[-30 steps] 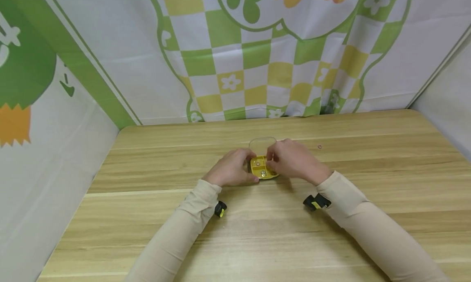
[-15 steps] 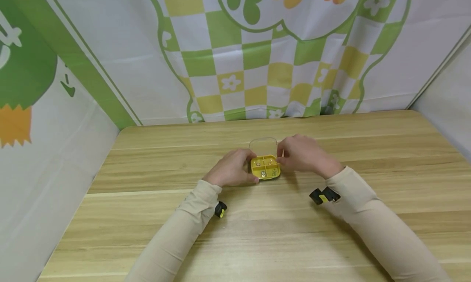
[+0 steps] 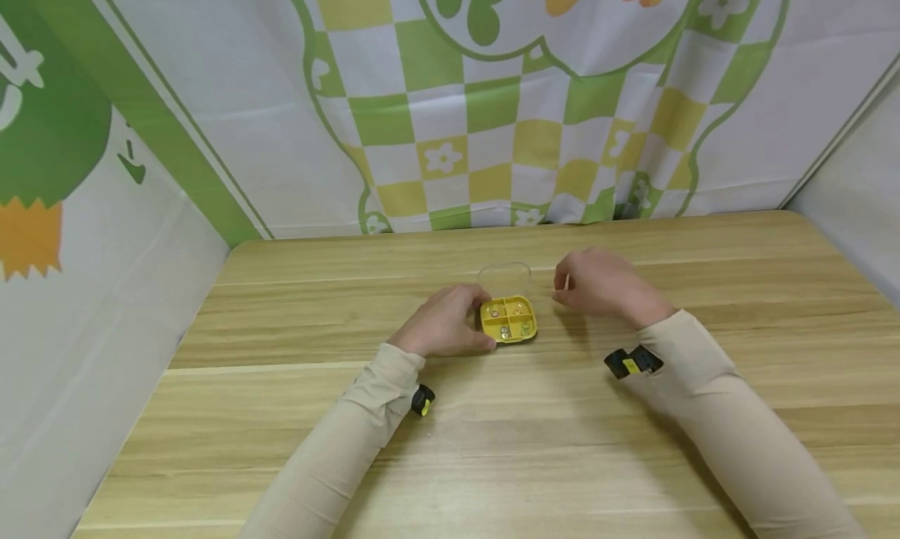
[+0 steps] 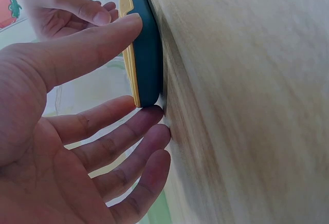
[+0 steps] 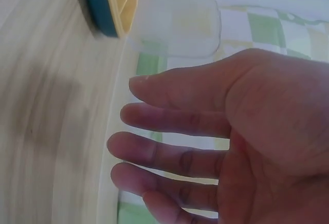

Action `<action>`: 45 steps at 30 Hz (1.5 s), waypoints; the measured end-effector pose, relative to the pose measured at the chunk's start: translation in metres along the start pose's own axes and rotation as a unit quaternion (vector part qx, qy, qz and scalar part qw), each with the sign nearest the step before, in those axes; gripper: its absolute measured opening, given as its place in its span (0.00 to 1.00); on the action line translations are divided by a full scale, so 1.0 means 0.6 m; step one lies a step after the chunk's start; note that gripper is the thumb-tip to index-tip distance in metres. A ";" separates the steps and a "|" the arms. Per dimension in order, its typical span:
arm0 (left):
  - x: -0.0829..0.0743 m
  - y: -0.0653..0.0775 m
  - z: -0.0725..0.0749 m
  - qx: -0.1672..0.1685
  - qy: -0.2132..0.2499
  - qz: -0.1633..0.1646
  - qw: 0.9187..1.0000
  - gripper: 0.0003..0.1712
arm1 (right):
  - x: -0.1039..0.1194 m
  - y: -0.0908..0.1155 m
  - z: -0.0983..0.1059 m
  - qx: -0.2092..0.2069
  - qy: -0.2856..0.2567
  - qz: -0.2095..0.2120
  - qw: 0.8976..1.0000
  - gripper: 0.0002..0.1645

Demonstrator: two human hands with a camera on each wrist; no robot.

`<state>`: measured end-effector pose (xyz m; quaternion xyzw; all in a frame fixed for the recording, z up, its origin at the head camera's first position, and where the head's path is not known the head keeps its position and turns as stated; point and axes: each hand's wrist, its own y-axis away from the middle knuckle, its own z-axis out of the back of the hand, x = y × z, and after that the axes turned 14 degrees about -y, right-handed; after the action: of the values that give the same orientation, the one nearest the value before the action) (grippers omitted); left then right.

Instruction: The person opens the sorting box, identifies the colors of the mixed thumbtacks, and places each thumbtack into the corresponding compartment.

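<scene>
A small pill box (image 3: 509,319) with a yellow four-part tray, a dark teal base (image 4: 147,54) and a raised clear lid (image 5: 177,23) sits on the table. Tiny ring-like pieces lie in its compartments; their exact kind is too small to tell. My left hand (image 3: 446,320) holds the box from its left side, thumb on the near edge and index finger at the far edge. To the right of the box and apart from it, my right hand (image 3: 608,285) hovers low over the table. Its fingers (image 5: 139,147) are loosely bent with nothing visible between them.
The wooden table (image 3: 351,445) stretches around the box on all sides. Behind it hangs a green, yellow and white checked cloth (image 3: 492,133). A white printed panel (image 3: 105,289) stands along the left side.
My right hand has drawn away from the tray toward the right and back, uncovering the right compartments. It now covers where a tiny ring lay on the table. The left hand stays put.
</scene>
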<state>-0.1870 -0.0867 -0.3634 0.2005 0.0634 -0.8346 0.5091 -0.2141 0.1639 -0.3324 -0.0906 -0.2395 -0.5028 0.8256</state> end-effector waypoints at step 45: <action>-0.003 0.001 0.000 0.001 -0.008 0.003 1.000 0.35 | -0.081 0.011 0.045 -0.041 -0.015 -0.077 0.996 0.13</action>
<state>-0.1856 -0.0856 -0.3625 0.1943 0.0580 -0.8347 0.5120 -0.2351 0.2157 -0.3319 -0.1132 -0.2373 -0.5725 0.7766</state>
